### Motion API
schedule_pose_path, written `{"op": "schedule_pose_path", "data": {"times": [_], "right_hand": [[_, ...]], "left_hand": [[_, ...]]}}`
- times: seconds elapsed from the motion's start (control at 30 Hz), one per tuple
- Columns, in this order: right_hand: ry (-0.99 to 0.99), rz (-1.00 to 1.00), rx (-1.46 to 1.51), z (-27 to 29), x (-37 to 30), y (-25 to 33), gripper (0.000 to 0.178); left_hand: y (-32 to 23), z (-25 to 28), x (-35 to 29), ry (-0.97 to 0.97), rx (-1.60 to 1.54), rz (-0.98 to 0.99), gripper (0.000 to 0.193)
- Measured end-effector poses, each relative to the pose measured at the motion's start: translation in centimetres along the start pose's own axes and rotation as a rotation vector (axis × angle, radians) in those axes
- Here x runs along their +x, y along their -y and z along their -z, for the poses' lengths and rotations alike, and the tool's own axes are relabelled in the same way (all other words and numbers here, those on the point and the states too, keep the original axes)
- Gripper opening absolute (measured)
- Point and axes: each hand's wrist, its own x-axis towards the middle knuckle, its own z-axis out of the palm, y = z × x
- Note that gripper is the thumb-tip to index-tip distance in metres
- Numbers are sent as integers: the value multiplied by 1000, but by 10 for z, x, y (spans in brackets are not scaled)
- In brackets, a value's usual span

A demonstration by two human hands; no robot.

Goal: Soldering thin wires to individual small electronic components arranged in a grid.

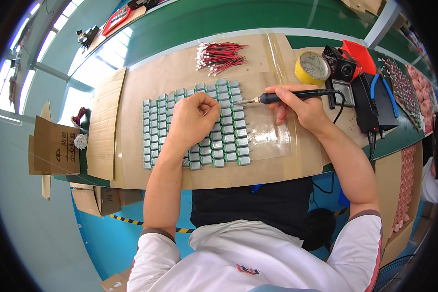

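Dozens of grey blocks [228, 130] are lying in close rows at the centre of the frame, green edges showing between them. Over their upper middle the left hand [192, 117] is curling its fingers inward, thumb near the index finger; whether the fingertips are pinching anything cannot be told, since the hand itself is hiding the spot. Right of centre, the right hand [299, 106] is gripping a soldering iron [312, 93] much like a pen, its other fingers partly spread. The iron's tip is pointing left, meeting or nearly meeting the right edge of the rows; contact cannot be confirmed. Good practice here would be keeping the tip low and steady, resting the wrist, heating only one joint at a time, and keeping the left fingertips clear of the hot metal and the neighbouring blocks undisturbed. Beneath everything, brown paper [155, 80] is covering the bench. Red and black wires [221, 57] with white ends are lying in a bundle at upper centre. Towards the upper right, a yellow tape roll [312, 68] is standing near a red tray [359, 57], while blue-handled pliers [388, 92] are lying farther right. At left, a cardboard sheet [107, 124] is flanking the rows, and an open carton [56, 146] is sitting beyond it.
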Motion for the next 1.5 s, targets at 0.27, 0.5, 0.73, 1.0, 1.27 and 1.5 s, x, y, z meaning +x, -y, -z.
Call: {"op": "schedule_pose_path", "data": {"times": [0.27, 0.5, 0.73, 1.0, 1.27, 1.5], "right_hand": [[6, 6, 10, 0, 0, -1, 27], [3, 12, 4, 0, 0, -1, 27], [8, 2, 1, 0, 0, -1, 27], [-8, 10, 13, 1, 0, -3, 28], [-18, 4, 11, 2, -2, -4, 28], [-7, -18, 16, 0, -2, 0, 30]], "left_hand": [[-4, 1, -1, 5, 29, -10, 17], [-6, 1, -1, 12, 36, -14, 17], [-9, 1, -2, 20, 47, -12, 17], [-5, -1, -1, 1, 5, -13, 15], [-5, 0, -2, -2, 7, -23, 14], [-5, -1, -2, -5, 20, -25, 14]]}}
